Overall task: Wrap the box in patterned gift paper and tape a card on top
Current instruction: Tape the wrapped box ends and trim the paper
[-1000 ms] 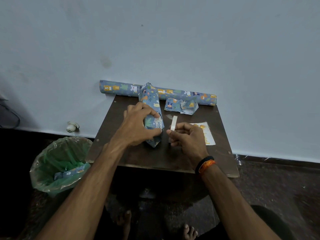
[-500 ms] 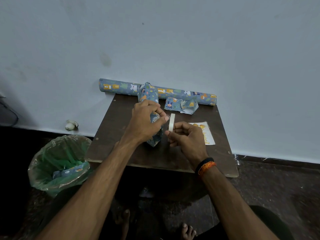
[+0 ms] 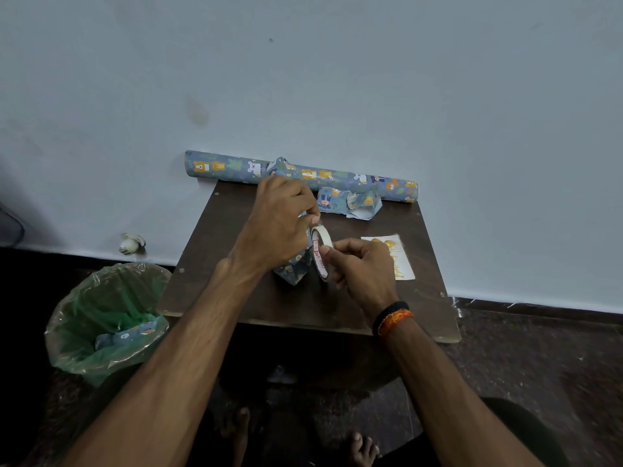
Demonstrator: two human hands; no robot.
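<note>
Head view, left hand [image 3: 279, 224] hiding wrapped box [image 3: 293, 269], tape roll [image 3: 321, 252] half-covered

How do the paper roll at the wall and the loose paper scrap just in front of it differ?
The paper roll is a long, tight tube; the paper scrap is short and crumpled. The roll shows only print; the scrap shows its white underside. Both carry the same blue animal pattern and lie untouched on the table.

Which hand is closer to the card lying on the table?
Right. The right hand, gripping the tape roll, sits just beside the card, overlapping its near-left edge. The left hand is farther left, over the wrapped box.
</note>
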